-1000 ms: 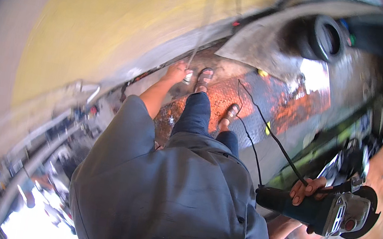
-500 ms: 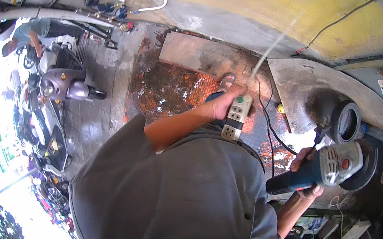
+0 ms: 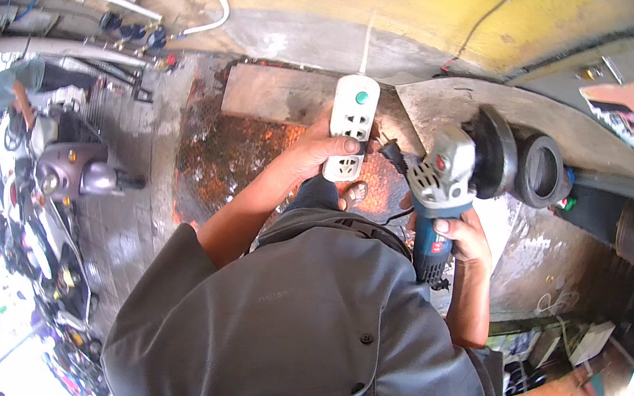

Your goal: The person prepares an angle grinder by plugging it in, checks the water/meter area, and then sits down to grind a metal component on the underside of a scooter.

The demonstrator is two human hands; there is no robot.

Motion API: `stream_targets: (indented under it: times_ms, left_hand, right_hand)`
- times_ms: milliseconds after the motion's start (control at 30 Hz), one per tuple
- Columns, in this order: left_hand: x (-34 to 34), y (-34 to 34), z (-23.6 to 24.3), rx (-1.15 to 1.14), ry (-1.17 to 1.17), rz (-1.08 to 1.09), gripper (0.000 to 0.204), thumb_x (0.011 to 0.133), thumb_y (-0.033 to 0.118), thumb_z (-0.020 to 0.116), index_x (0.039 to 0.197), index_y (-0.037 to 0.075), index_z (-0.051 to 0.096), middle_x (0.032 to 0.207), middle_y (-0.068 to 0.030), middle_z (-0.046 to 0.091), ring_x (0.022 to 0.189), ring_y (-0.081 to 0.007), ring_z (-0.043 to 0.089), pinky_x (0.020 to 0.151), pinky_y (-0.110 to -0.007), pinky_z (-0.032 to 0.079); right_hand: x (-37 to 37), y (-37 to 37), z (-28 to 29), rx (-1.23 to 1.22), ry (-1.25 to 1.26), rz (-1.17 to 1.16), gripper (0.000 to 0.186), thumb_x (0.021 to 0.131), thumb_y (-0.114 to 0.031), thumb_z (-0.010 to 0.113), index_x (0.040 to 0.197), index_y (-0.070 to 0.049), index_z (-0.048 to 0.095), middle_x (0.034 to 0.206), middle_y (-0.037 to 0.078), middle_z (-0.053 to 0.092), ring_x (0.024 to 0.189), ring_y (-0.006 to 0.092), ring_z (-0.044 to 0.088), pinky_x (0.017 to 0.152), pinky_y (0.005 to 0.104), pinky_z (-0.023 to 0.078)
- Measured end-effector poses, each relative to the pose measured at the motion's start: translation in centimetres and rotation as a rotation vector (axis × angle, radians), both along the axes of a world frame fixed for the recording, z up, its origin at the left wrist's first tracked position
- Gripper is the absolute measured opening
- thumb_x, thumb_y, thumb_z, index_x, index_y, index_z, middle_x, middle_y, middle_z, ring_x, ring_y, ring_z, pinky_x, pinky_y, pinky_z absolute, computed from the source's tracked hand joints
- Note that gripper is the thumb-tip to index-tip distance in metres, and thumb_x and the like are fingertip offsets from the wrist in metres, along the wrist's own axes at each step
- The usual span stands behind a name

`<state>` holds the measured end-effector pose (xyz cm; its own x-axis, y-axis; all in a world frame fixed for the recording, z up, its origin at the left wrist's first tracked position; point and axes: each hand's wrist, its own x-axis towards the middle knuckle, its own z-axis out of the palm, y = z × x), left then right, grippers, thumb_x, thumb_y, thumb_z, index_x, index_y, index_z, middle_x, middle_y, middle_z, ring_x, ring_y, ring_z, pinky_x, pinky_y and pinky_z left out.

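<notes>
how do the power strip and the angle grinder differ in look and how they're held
Colour: the power strip is whitish with a green button; the angle grinder is blue-bodied with a silver-grey head.
Shape: the strip is a slim, straight bar, while the grinder is bulkier.
Hold: the left hand grips the strip; the right hand grips the grinder's body.
Both are held in front of the person.
</notes>
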<state>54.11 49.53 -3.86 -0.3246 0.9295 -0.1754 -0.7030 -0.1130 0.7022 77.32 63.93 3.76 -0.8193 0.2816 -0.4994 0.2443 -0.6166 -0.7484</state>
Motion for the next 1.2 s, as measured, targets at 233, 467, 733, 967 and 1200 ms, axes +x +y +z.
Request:
stream_targets:
  times_ms: [233, 467, 733, 967, 1200]
  left_hand:
    - [0.0, 2.0, 2.5, -0.051, 0.318, -0.084, 0.064, 0.065, 0.010, 0.079, 0.121, 0.002, 0.049, 0.105, -0.0068, 0.061, 0.091, -0.0150, 0.060, 0.081, -0.030, 0.050]
    - [-0.9, 3.2, -0.2, 0.023, 0.537, -0.074, 0.072, 0.064, 0.012, 0.084, 0.124, 0.001, 0.045, 0.108, -0.0074, 0.060, 0.099, -0.0161, 0.057, 0.086, -0.032, 0.047]
    - [-2.1, 4.4, -0.8, 0.096, 0.546, -0.085, 0.098, 0.057, 0.020, 0.091, 0.135, 0.003, 0.036, 0.119, -0.0075, 0.054, 0.106, -0.0175, 0.053, 0.092, -0.032, 0.044]
    - [-3.2, 4.3, -0.1, 0.134, 0.541, -0.060, 0.093, 0.060, 0.016, 0.088, 0.135, 0.000, 0.036, 0.117, -0.0102, 0.056, 0.108, -0.0190, 0.055, 0.093, -0.033, 0.044]
    - [-4.4, 4.1, 1.0, 0.183, 0.710, -0.057, 0.086, 0.066, 0.008, 0.081, 0.138, 0.001, 0.034, 0.127, -0.0106, 0.053, 0.115, -0.0188, 0.050, 0.097, -0.033, 0.041]
  right_hand:
    - [-0.6, -0.8, -0.4, 0.040, 0.019, -0.016, 0.074, 0.059, -0.031, 0.075, 0.117, 0.007, 0.051, 0.097, 0.018, 0.064, 0.074, 0.0251, 0.065, 0.068, 0.0330, 0.053]
    - [-0.5, -1.6, -1.1, -0.154, 0.012, -0.083, 0.065, 0.064, -0.027, 0.074, 0.117, 0.004, 0.053, 0.096, 0.015, 0.064, 0.075, 0.0237, 0.065, 0.069, 0.0320, 0.054]
    - [-2.0, -1.9, -1.2, -0.163, 0.055, -0.112, 0.066, 0.069, -0.035, 0.071, 0.116, 0.007, 0.050, 0.090, 0.018, 0.063, 0.070, 0.0253, 0.066, 0.063, 0.0324, 0.055]
    - [-3.2, -1.9, -1.0, -0.090, 0.005, -0.138, 0.070, 0.067, -0.044, 0.072, 0.113, 0.006, 0.053, 0.091, 0.020, 0.063, 0.066, 0.0260, 0.065, 0.062, 0.0321, 0.054]
    - [-4.3, -2.4, -1.1, -0.070, 0.052, -0.142, 0.073, 0.070, -0.047, 0.069, 0.116, 0.007, 0.052, 0.105, 0.026, 0.061, 0.064, 0.0214, 0.063, 0.057, 0.0281, 0.053]
